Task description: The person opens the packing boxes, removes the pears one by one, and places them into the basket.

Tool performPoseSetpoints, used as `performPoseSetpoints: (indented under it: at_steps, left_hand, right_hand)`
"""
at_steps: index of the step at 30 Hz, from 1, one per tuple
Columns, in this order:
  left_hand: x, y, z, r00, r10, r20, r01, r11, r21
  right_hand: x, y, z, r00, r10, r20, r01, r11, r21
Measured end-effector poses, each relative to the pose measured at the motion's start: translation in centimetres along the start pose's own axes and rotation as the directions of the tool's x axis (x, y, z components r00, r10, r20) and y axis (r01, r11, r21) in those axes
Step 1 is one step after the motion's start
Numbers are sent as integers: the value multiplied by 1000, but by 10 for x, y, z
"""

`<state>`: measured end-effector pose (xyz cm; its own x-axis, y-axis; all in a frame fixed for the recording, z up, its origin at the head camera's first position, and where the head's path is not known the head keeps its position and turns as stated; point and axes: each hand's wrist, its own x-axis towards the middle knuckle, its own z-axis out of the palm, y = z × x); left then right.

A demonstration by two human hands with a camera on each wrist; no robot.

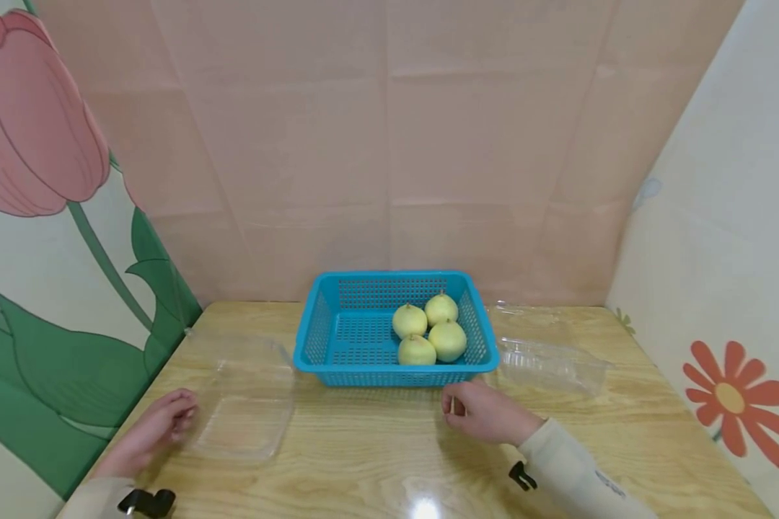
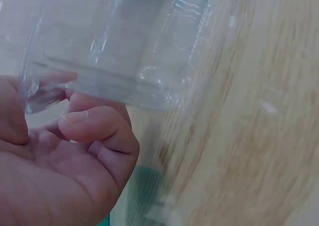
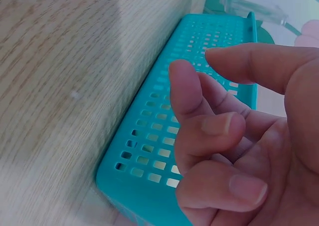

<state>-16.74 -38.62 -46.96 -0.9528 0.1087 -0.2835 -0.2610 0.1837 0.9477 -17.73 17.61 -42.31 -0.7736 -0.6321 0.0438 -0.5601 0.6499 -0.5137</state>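
Observation:
My left hand (image 1: 169,418) is at the left edge of a clear plastic clamshell box (image 1: 243,425), its fingers loosely curled. In the left wrist view the box's corner overlaps the fingers (image 2: 97,124), and one finger shows through the plastic. In front of a blue plastic basket (image 1: 357,378), near its right corner, is my right hand (image 1: 487,411). Its fingers are loosely bent, with a gap between thumb and forefinger and nothing in the grasp. Several round, pale yellow-green pears (image 1: 448,340) with short stems sit together in the basket's right half.
A second clear plastic box (image 1: 552,364) lies right of the basket, with its transparent lid part behind. The wooden table (image 1: 363,454) meets a pinkish back wall (image 1: 389,144). Printed panels with a tulip (image 1: 45,108) and a red flower (image 1: 730,396) stand at the sides.

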Motion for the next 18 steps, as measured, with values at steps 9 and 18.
performPoseSetpoints:
  at_steps: [9, 18]
  left_hand:
    - [3, -1, -7, 1000, 7, -14, -7, 1000, 1]
    - [7, 8, -13, 996, -6, -92, 13, 997, 70]
  right_hand:
    - [-2, 1, 3, 999, 27, 20, -27, 1000, -7]
    - [-4, 3, 1, 999, 34, 31, -35, 999, 23]
